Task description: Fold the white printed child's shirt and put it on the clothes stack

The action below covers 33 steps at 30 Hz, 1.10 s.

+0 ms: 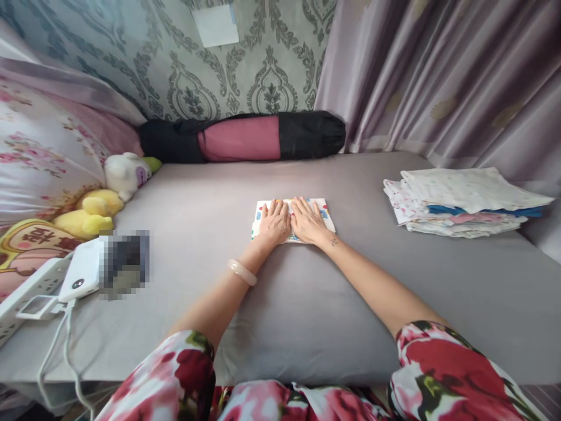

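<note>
A small folded cloth (329, 221), white with coloured spots, lies flat on the grey bed sheet (197, 234) in the middle of the head view. My left hand (275, 222) presses down on its left half, fingers stretched out. On the right half rests my right hand (307, 221), also flat with the fingers apart. The two hands lie side by side, thumbs close together, and hide most of the cloth's middle. Neither hand grips anything.
To the right stands a stack of folded cloths (468, 193). A black and pink roll bag (241, 137) lies along the wall. At left are plush toys (125, 175), a pillow (39, 146), a white power bank (83, 272) with cables and a power strip (33, 292).
</note>
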Each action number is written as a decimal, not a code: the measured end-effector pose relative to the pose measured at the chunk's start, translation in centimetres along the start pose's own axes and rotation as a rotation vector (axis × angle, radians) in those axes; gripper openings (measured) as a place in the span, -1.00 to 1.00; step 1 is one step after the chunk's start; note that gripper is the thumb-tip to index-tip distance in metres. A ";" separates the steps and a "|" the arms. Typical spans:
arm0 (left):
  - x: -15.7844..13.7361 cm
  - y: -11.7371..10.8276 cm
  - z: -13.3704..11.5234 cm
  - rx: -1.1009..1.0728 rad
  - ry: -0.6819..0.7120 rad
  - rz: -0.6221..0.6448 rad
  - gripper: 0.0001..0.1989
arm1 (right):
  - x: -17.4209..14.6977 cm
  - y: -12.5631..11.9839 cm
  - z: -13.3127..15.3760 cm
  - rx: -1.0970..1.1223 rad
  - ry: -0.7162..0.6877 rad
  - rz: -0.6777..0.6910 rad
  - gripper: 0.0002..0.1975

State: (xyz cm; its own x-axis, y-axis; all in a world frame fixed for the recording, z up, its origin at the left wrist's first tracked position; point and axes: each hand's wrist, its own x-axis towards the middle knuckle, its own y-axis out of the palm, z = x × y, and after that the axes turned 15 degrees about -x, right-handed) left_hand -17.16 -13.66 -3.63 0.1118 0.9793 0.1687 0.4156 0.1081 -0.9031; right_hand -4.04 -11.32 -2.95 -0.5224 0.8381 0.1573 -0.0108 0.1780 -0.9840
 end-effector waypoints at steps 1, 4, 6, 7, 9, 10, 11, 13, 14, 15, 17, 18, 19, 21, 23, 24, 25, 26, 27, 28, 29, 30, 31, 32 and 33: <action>0.0 0.2 0.2 0.001 0.004 0.000 -0.48 | 0.0 0.2 -0.1 -0.002 0.005 0.011 -0.43; -0.2 0.3 0.4 0.008 0.011 0.023 -0.47 | -0.1 0.7 -0.2 -0.004 0.006 0.037 -0.43; -0.2 0.2 0.3 0.020 0.018 0.032 -0.47 | -0.1 0.8 -0.2 -0.002 0.005 0.055 -0.43; -0.2 0.1 0.2 0.026 0.025 0.030 -0.48 | 0.0 0.8 -0.2 -0.002 0.004 0.061 -0.43; 0.0 -0.3 0.1 0.035 0.047 0.022 -0.50 | 0.1 0.5 -0.2 -0.009 0.000 0.044 -0.44; 0.1 -0.4 0.1 0.037 0.059 0.017 -0.51 | 0.1 0.3 -0.2 -0.017 -0.003 0.021 -0.44; 0.3 -0.6 0.0 0.039 0.066 0.012 -0.53 | 0.2 0.2 -0.3 -0.025 -0.006 -0.004 -0.45; 0.6 -0.7 0.1 0.041 0.066 -0.001 -0.55 | 0.5 -0.1 -0.4 -0.043 -0.009 -0.040 -0.48; 0.7 -0.7 0.1 0.040 0.063 -0.011 -0.56 | 0.6 -0.2 -0.5 -0.050 -0.010 -0.045 -0.49; 0.8 -0.6 0.2 0.038 0.061 -0.020 -0.56 | 0.7 -0.2 -0.5 -0.055 -0.009 -0.046 -0.49; 0.9 -0.4 0.4 0.034 0.063 -0.030 -0.55 | 0.8 0.0 -0.6 -0.053 -0.011 -0.038 -0.49; 1.0 -0.2 0.5 0.032 0.056 -0.026 -0.54 | 0.9 0.2 -0.7 -0.046 -0.008 -0.029 -0.48; 1.0 0.0 0.6 0.027 0.043 -0.019 -0.52 | 0.9 0.4 -0.7 -0.035 -0.002 -0.015 -0.48; 1.0 0.3 0.8 0.012 -0.002 -0.001 -0.48 | 0.9 0.8 -0.6 -0.013 0.027 0.019 -0.45; 1.0 0.6 1.0 -0.006 -0.046 -0.002 -0.45 | 0.9 1.1 -0.5 -0.001 0.071 0.047 -0.42; 1.1 0.7 1.0 -0.011 -0.065 -0.009 -0.43 | 0.9 1.2 -0.4 0.000 0.093 0.056 -0.41; 1.1 0.7 1.1 -0.015 -0.083 -0.017 -0.41 | 0.9 1.2 -0.4 -0.001 0.114 0.060 -0.40; 1.1 0.8 1.1 -0.019 -0.102 -0.023 -0.40 | 0.9 1.3 -0.3 -0.003 0.134 0.061 -0.39; 1.1 0.8 1.1 -0.021 -0.123 -0.026 -0.38 | 0.9 1.3 -0.3 -0.005 0.153 0.061 -0.39; 1.1 0.8 1.1 -0.022 -0.145 -0.028 -0.36 | 0.9 1.3 -0.3 -0.007 0.172 0.061 -0.38; 1.2 0.8 1.1 -0.020 -0.165 -0.032 -0.35 | 0.9 1.4 -0.3 -0.010 0.192 0.060 -0.37; 1.2 0.7 1.0 -0.017 -0.184 -0.037 -0.33 | 1.0 1.4 -0.3 -0.013 0.213 0.060 -0.37; 1.2 0.7 1.0 -0.014 -0.201 -0.043 -0.31 | 1.0 1.4 -0.3 -0.015 0.235 0.061 -0.36; 1.2 0.7 1.0 -0.013 -0.218 -0.050 -0.29 | 1.0 1.5 -0.4 -0.015 0.260 0.063 -0.35; 1.2 0.7 1.0 -0.015 -0.232 -0.058 -0.27 | 1.0 1.5 -0.4 -0.016 0.285 0.065 -0.34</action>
State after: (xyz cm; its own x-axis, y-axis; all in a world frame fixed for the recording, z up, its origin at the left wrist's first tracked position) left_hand -17.68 -12.28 -4.45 -0.1222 0.9848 0.1234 0.4288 0.1645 -0.8883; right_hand -4.26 -10.02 -4.22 -0.2607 0.9588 0.1131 0.0292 0.1250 -0.9917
